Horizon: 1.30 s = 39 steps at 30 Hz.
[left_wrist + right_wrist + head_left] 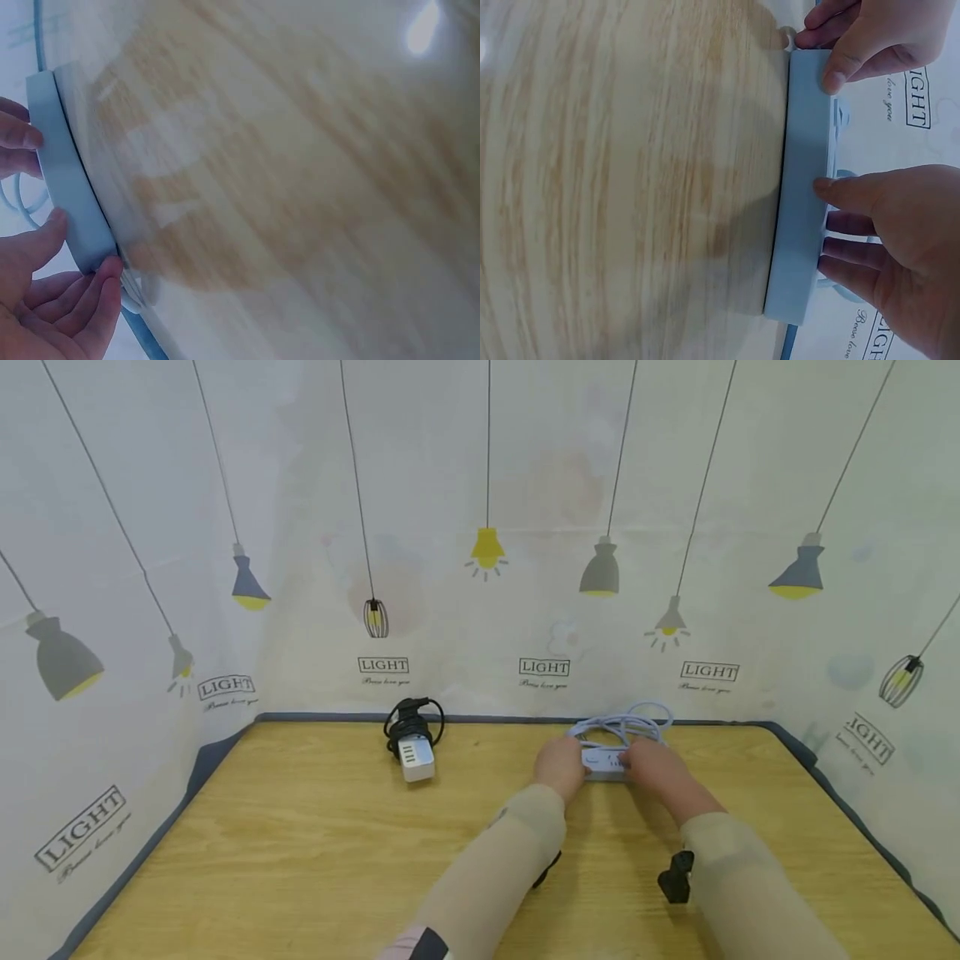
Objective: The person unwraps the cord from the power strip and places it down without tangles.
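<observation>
A white power strip (604,763) lies along the back edge of the wooden table, its sockets partly covered by the fingers. My left hand (558,768) holds its left end; in the left wrist view the thumb (54,225) is on the long edge and the fingertips curl round the end. Farther right along the strip is my right hand (663,777), gripping it with the thumb (840,191) at the near edge and the fingers on the socket side. Loops of pale cable (618,727) rest behind the strip.
A small white power strip with USB ports (416,760) and a wound black cord (407,722) lies at the table's back left. Fabric walls (465,443) printed with lamps enclose the wooden table (300,843) on the back and sides. A black wrist camera (677,878) hangs by the right sleeve.
</observation>
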{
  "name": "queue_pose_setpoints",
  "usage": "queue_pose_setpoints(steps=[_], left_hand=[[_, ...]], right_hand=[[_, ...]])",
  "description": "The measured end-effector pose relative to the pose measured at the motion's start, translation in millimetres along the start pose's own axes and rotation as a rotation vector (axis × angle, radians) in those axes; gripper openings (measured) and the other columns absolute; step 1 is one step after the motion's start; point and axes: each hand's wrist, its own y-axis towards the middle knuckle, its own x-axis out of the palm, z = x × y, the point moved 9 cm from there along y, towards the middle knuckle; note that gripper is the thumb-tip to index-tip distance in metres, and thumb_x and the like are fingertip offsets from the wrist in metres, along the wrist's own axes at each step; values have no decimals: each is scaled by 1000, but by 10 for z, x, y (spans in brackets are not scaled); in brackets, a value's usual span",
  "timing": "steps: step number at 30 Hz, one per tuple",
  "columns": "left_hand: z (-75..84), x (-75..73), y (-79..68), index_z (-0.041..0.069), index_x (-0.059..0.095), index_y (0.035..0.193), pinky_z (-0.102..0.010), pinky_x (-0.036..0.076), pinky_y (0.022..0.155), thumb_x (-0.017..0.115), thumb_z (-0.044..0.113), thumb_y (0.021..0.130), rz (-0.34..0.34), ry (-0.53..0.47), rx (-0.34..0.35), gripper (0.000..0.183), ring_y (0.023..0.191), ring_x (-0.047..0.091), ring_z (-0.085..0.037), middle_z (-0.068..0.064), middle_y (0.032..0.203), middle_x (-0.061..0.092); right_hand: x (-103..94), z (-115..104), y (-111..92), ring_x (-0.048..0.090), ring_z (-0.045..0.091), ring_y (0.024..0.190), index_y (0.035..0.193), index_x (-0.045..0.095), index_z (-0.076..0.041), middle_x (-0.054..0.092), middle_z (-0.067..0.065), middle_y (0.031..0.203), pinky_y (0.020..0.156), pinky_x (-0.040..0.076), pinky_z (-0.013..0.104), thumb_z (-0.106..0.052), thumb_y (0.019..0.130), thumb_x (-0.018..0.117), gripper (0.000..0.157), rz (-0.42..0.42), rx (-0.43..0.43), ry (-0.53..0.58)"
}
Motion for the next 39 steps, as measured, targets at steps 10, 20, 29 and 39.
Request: queue_pose_setpoints(steps=[10,20,29,39], left_hand=[[-84,-46,13,10,73,99,-29,52,79,81,34,80,-6,-92,-63,32,89,65,-18,-2,97,71],[-104,1,-7,8,73,100,-30,52,79,79,31,82,-10,-122,-79,30,89,65,-18,-4,96,70],[-120,88,-40,6,72,92,-28,50,72,75,17,81,8,-159,37,15,76,61,-15,-3,90,70],[-267,-47,-182,9,70,97,-28,49,67,71,19,87,-91,-211,79,15,72,58,-14,0,86,66]], right_hand=[[1,20,-15,61,36,98,118,67,3,62,19,107,82,49,50,-9,93,63,28,-11,47,13],[67,35,-54,59,31,86,113,67,4,57,13,94,73,49,47,-10,97,58,24,56,44,52],[146,46,-117,55,44,110,130,57,6,54,27,119,91,45,54,-8,98,53,35,37,33,67],[159,97,-98,43,51,123,133,50,11,42,36,136,101,35,59,-10,93,57,46,-46,11,120]])
